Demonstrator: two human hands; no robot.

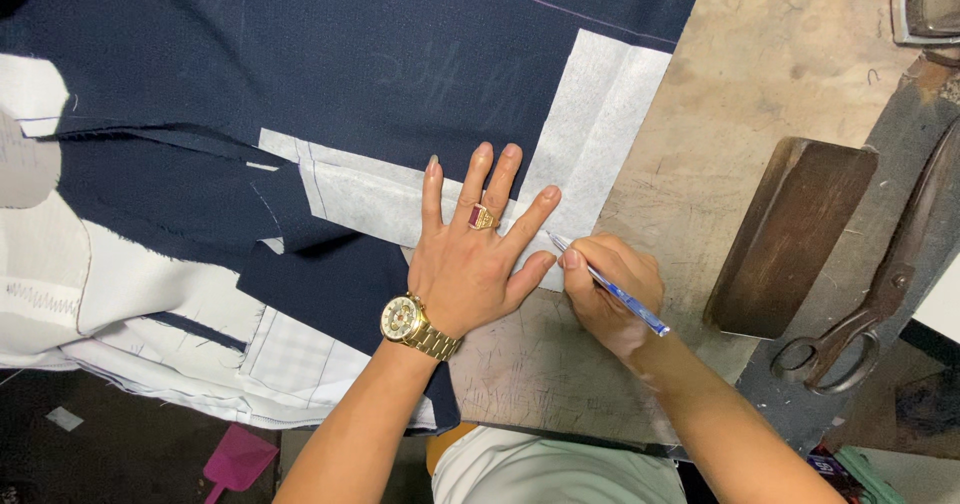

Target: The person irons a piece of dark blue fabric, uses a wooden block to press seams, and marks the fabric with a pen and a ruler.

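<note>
Both hands work close together: left hand pressed flat, fingers spread, on white interfacing; right hand pinching a blue pen.

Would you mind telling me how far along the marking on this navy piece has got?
Done: white interfacing already lies on the navy fabric, with ruled lines on its left part. In hand: left hand presses it flat while right hand marks its corner with a blue pen. Left: scissors lie untouched.

— How many tools lie on the worktable?
— One pen, one pair of scissors near the right edge, one wooden block.
— And hands?
— Two: left hand, right hand, with one wristwatch, one ring.
</note>
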